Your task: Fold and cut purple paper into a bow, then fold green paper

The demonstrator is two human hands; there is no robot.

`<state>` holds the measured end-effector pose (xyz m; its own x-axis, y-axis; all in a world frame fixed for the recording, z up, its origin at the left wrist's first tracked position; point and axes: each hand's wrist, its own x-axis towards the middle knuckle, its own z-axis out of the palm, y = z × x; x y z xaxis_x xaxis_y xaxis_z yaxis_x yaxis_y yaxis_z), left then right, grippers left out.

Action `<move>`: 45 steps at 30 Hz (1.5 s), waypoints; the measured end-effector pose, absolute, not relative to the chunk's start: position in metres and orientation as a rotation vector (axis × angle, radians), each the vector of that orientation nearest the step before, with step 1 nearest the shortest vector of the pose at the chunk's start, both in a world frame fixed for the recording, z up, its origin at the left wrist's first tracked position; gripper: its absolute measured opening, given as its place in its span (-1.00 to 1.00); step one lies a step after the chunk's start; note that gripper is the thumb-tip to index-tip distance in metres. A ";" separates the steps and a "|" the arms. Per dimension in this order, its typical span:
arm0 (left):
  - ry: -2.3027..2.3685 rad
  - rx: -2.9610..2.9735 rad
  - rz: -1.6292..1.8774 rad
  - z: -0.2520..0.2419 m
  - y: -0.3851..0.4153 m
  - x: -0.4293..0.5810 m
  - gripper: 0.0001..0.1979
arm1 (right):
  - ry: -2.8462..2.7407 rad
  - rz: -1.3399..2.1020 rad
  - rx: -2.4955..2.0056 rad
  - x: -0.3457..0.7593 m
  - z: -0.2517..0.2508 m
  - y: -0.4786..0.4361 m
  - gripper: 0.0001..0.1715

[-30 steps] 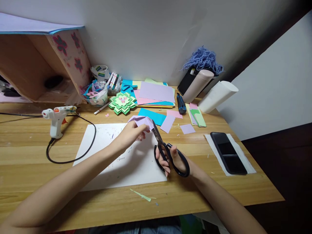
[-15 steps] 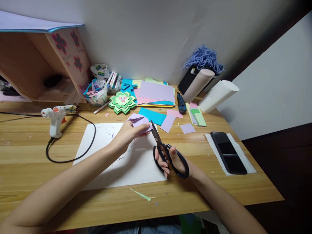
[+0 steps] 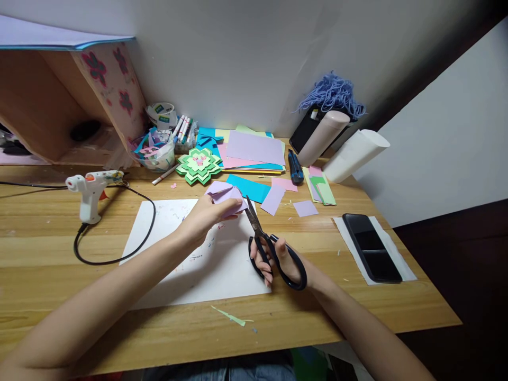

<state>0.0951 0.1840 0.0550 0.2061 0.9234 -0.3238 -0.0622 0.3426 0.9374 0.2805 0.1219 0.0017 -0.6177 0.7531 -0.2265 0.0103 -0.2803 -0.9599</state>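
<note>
My left hand pinches a folded piece of purple paper between thumb and fingers, above a white sheet. Black-handled scissors are in my right hand, its thumb and fingers through the loops. The blades point up and away, slightly parted, with their tips at the right edge of the purple paper. Just beyond my left hand lie a blue paper strip and a layered green paper flower with a pink centre.
A white glue gun and its black cord occupy the left. Behind stand a tub of scraps, markers and stacked coloured paper. To the right are a utility knife, a phone and a white roll.
My left hand and the purple paper have shifted very slightly, and the paper's fold looks a little different. The scissors stay at its right edge, nearly unmoved.
</note>
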 end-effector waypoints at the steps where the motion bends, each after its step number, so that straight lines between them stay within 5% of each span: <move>1: 1.157 0.979 0.881 0.054 0.184 0.095 -0.59 | -1.483 1.937 -0.956 0.280 0.002 0.121 -0.07; 45: 1.189 0.965 0.904 0.053 0.180 0.097 -0.62 | -1.316 2.006 -0.940 0.274 -0.005 0.118 -0.12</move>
